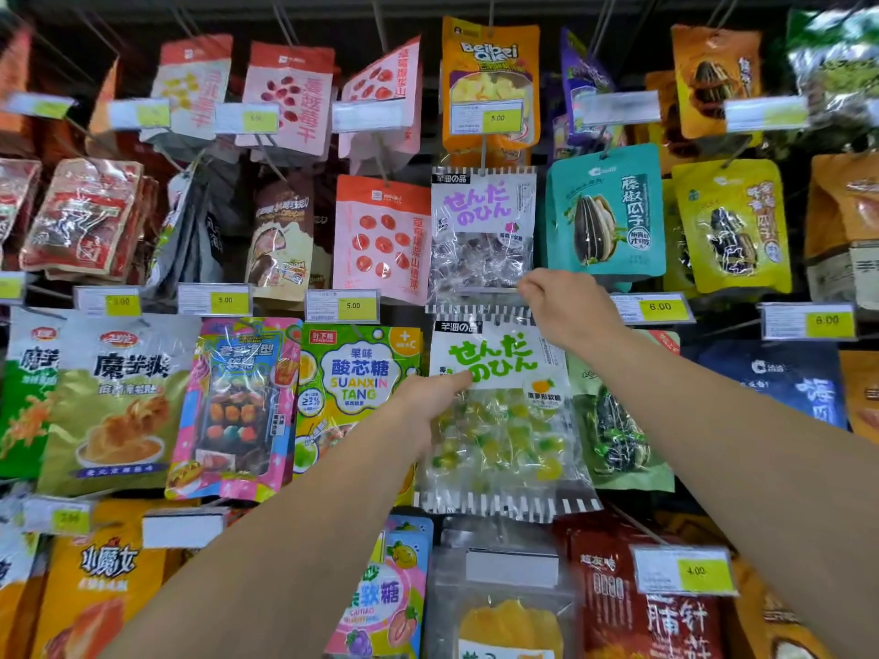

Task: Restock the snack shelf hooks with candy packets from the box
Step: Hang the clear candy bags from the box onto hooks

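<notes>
1. We faced a snack shelf (523,7) crowded with hanging packets on hooks, yellow price tags (353,305) clipped along the rows.
2. Our two bare arms reached up from the bottom of the view toward the middle column.
3. The candy packet with green lettering (504,420), clear below and filled with yellow-green sweets, hung tilted between our hands, just beneath the packet with purple lettering (483,235).
4. To its left hung a green-and-yellow sour candy packet (356,387); to its right, partly behind it, a pale green seed packet (618,435).
5. Our left hand (423,397) held the green-lettered packet at its left edge, thumb lying across the white label; the fingers went behind the packet, so we could not see them.
6. Our right hand (566,306) sat at the packet's top right corner, level with the bottom edge of the purple-lettered packet, its fingers curled and pinched together.
7. We could not tell whether those fingers were pinching the packet's striped top edge or the hook above it.
</notes>
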The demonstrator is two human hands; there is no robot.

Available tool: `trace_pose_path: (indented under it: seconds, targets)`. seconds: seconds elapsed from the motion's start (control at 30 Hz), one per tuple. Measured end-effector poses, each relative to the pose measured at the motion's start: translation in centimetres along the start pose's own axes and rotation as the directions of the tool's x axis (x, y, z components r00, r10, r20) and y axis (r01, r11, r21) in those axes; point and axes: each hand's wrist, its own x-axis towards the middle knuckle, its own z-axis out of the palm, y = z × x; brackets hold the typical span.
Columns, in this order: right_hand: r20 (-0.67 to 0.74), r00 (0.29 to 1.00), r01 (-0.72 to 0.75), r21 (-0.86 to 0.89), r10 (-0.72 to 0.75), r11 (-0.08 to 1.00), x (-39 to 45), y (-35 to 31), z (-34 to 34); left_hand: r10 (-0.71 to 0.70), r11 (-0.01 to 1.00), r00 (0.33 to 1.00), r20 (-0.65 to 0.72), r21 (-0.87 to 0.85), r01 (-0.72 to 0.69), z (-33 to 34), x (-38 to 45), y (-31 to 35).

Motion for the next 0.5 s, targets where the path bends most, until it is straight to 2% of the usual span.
trace_pose_path:
  seconds: [0.37,0.5]
  targets:
    - [-0.011,0.999,0.038,0.036,-0.038,0.999,-2.4,0.5,1.4,0.010,1.000,1.000,0.014,-0.017,-0.010,-0.3,2.1,-1.6]
    - [0.028,0.999,-0.046,0.097,0.044,0.994,-6.4,0.8,3.6,0.042,0.998,0.998,0.052,-0.058,-0.039,-0.6,1.9,-2.7]
